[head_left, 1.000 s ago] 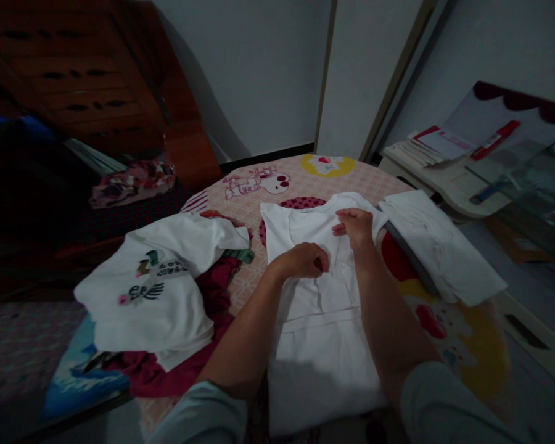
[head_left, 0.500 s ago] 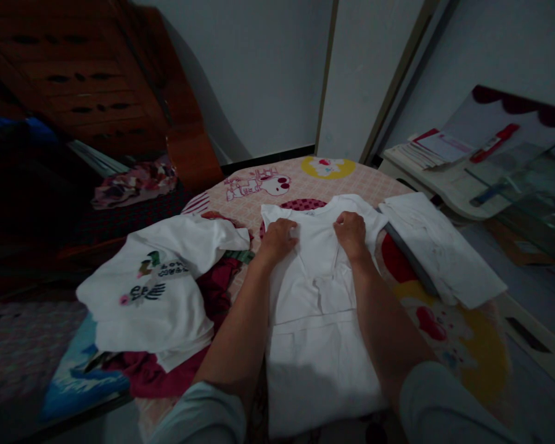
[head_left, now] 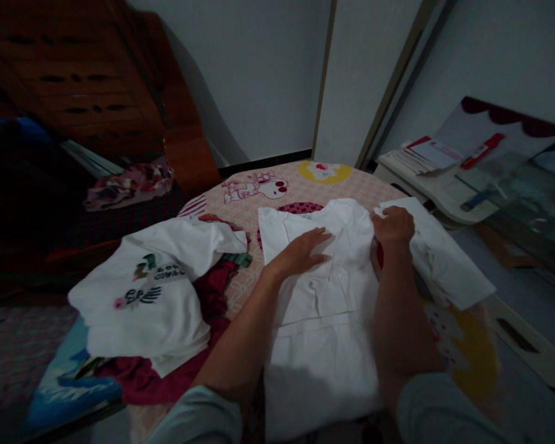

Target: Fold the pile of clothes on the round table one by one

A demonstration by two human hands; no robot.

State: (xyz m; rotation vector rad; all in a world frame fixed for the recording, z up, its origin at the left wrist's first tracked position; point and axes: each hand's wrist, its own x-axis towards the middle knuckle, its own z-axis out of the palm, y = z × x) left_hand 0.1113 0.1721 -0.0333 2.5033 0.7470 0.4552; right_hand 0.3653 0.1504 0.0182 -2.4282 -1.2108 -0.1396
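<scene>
A white shirt (head_left: 321,364) lies lengthwise in front of me, its neckline at the far end and its lower part smooth. My left hand (head_left: 305,251) rests flat on the upper chest, fingers stretched out and apart. At the shirt's right shoulder my right hand (head_left: 394,226) is closed, pinching the sleeve edge; the fingertips are partly hidden. Just right of that hand is a folded white garment (head_left: 448,265) with something grey under it. To the left, a white printed shirt (head_left: 143,296) lies loosely over dark red cloth (head_left: 143,382).
A round table with a pink patterned cloth (head_left: 240,213) carries the clothes. Beyond its right edge stands a white stand (head_left: 425,179) with papers, near a glass surface. A wooden chair (head_left: 189,154) with a crumpled floral cloth (head_left: 129,185) is at the left.
My right hand has moved right, from the neckline to the shirt's right sleeve. My left hand has opened and slid right and nearer, flat over the chest.
</scene>
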